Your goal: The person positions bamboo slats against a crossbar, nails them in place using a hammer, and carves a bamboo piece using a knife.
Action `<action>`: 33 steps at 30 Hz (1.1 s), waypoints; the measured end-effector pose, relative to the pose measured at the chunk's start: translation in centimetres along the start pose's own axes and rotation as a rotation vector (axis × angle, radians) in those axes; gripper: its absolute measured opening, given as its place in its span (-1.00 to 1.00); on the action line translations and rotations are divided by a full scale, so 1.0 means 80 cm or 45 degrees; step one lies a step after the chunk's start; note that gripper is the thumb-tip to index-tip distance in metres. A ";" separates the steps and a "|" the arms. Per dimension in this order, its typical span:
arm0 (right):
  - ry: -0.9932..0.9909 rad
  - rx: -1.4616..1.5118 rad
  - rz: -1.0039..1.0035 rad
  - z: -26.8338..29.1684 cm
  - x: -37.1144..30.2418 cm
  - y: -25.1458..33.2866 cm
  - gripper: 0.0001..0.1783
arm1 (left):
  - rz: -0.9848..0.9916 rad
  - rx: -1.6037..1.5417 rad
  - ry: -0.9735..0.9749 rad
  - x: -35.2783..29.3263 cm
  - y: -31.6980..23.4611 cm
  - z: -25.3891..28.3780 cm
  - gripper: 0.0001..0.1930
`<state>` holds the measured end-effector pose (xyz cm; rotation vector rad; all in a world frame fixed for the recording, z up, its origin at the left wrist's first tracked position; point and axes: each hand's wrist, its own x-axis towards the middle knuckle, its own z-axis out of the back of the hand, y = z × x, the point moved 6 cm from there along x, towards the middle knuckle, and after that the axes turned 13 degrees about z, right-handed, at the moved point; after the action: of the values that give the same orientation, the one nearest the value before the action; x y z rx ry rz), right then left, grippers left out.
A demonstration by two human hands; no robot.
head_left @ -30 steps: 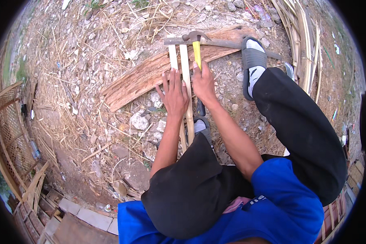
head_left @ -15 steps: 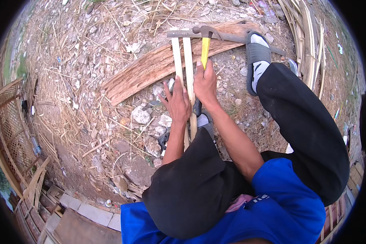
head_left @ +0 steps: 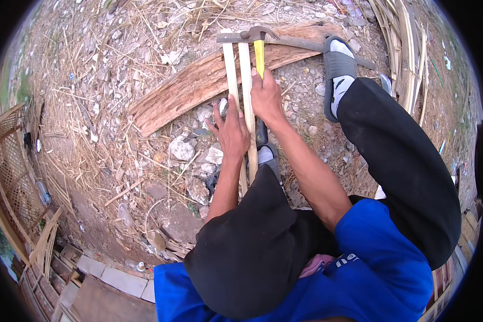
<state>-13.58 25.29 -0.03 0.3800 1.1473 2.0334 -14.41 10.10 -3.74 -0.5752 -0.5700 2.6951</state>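
Note:
My right hand (head_left: 266, 97) is wrapped around the yellow handle of a claw hammer (head_left: 260, 58). The hammer's head lies over a thin grey wooden strip (head_left: 300, 43), which crosses the far ends of two pale wooden slats (head_left: 231, 67). Fingers spread, my left hand (head_left: 232, 131) rests on the left slat. Both slats run back toward my knee. Beneath the crossing lies a rough, weathered plank (head_left: 177, 99), set at a slant on the ground. My sandalled right foot (head_left: 341, 67) is on the right part of the grey strip.
Stones (head_left: 183, 148) and dry straw cover the ground around the plank. A bundle of long wooden strips (head_left: 411, 59) lies at the far right. On the left stands a woven lattice panel (head_left: 13, 161). Pale blocks (head_left: 124, 280) form an edging at the lower left.
The hammer head has shifted slightly left and away from me along the grey strip, with my right hand following. My left hand stays on the slats, and the whole view has moved a little.

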 end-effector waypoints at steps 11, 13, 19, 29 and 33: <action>-0.092 0.053 0.034 0.012 0.001 0.006 -0.73 | 0.025 -0.029 -0.012 0.000 0.007 0.004 -0.42; -0.211 0.186 0.189 0.033 0.004 0.026 -0.75 | 0.039 -0.058 -0.001 0.000 0.010 0.003 -0.42; -0.101 0.088 0.119 0.041 0.004 0.010 -0.71 | 0.187 -0.280 -0.084 0.004 0.008 0.009 -0.23; 0.003 0.116 0.064 0.032 -0.009 -0.009 -0.71 | 0.152 -0.047 -0.073 0.005 -0.007 0.017 -0.25; 0.000 0.129 0.070 0.032 -0.016 -0.005 -0.72 | 0.169 0.028 -0.065 0.005 -0.010 0.026 -0.26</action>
<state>-11.10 26.02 1.21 0.4668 1.2559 2.0271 -15.53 10.29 -1.77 -0.5579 -0.5328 2.8449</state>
